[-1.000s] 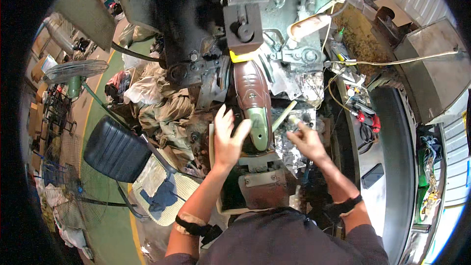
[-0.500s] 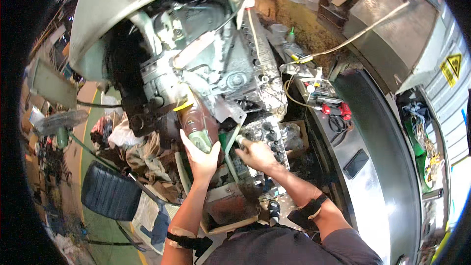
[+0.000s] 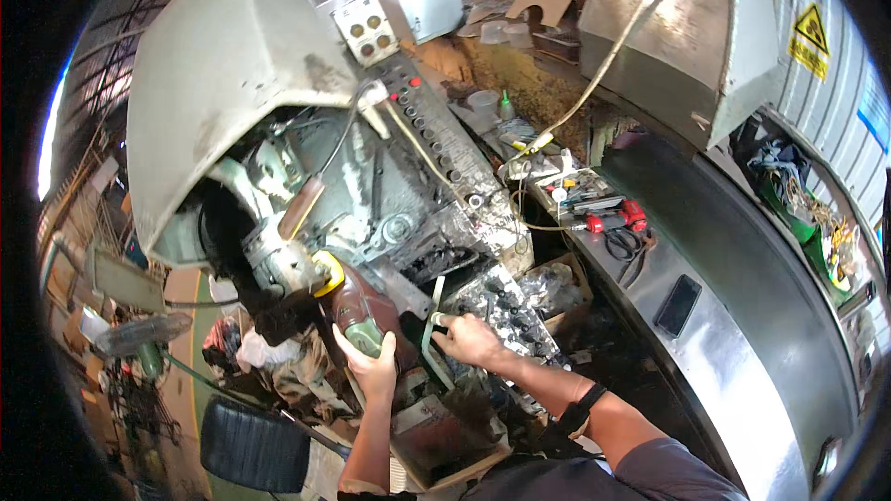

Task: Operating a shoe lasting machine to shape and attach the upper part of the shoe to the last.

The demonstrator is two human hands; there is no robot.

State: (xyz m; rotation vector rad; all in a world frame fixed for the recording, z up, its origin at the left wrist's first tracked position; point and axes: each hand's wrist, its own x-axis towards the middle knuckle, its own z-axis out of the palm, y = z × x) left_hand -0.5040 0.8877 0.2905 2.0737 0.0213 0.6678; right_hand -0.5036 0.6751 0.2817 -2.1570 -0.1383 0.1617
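Observation:
My left hand [image 3: 373, 371] is wrapped round the green end of a brown boot-like piece [image 3: 373, 308], which looks like a boot upper on a green last [image 3: 364, 338]. Its far end, with a yellow edge [image 3: 329, 275], meets the head of a grey machine [image 3: 278, 255]. To the right, my right hand [image 3: 471, 341] has its fingers closed at a pale green bent lever [image 3: 430, 351]. The fingertips' exact hold on that lever is partly hidden.
A large pale hood [image 3: 246, 46] arches over the machine, beside its button panel [image 3: 432, 130]. On the right, a metal bench [image 3: 715, 371] carries a phone [image 3: 678, 305] and a red power tool [image 3: 617, 217]. A fan [image 3: 144, 336] and black seat [image 3: 254, 445] stand left.
The view has tilted up and shifted, showing more of the hood and panel. My left hand stays on the boot and my right at the lever.

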